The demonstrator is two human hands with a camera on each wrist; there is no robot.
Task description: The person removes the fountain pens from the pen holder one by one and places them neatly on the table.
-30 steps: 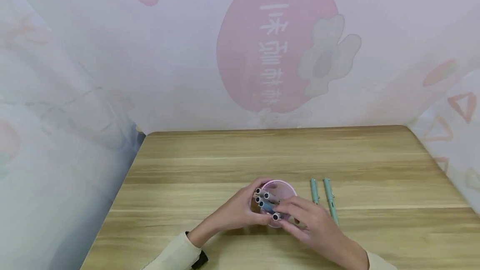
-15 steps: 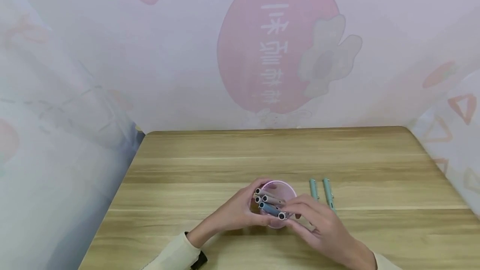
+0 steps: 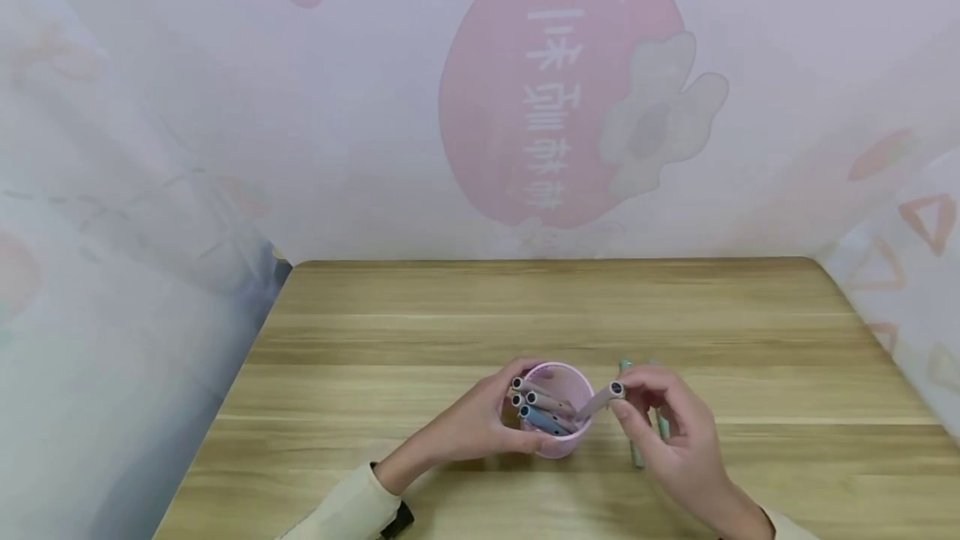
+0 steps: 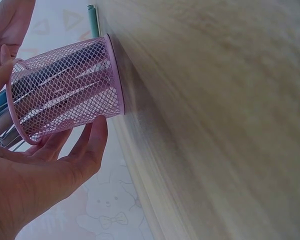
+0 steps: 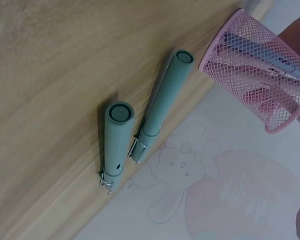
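Observation:
A pink mesh pen cup stands on the wooden table, with several pens inside it. My left hand grips the cup from its left side, thumb at the far rim and fingers round the near wall. My right hand is just right of the cup and pinches the top end of a pale grey pen. That pen leans out over the cup's right rim with its lower end inside. Two green pens lie side by side on the table under the right hand.
Printed pale fabric walls close in the table at the back and on both sides. The table's left edge drops off beside the cloth. In the head view, the right hand partly covers the green pens.
My right hand has moved right, from over the cup's front to beside its right rim, carrying the top of the grey pen with it. The left hand keeps its hold on the cup.

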